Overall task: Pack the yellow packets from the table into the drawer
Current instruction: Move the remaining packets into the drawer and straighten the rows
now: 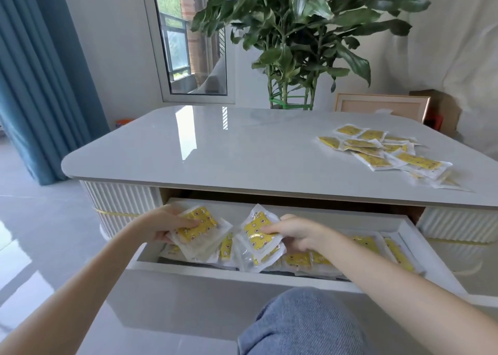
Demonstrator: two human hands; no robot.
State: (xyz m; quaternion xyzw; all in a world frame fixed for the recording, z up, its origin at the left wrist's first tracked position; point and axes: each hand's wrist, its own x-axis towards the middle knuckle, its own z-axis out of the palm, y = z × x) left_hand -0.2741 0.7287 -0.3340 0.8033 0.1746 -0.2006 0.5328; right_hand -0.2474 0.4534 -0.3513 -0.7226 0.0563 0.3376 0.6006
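Both hands work over the open drawer [420,236]. The left hand [164,221] has its grip closed on a small stack of yellow packets [200,226], thumb on top, held tilted above the drawer's left end. The right hand [295,233] pinches a second bundle [260,236] — clear wrappers, yellow insides with small printed figures. More packets lie flat in the drawer [299,259], and a loose pile [385,150] waits on the tabletop [215,150], well apart at its right side.

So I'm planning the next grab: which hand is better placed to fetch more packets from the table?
Probably the right hand. The remaining packets lie on the table's right side, while the left hand is over the drawer's left end. Both hands hold packets now.
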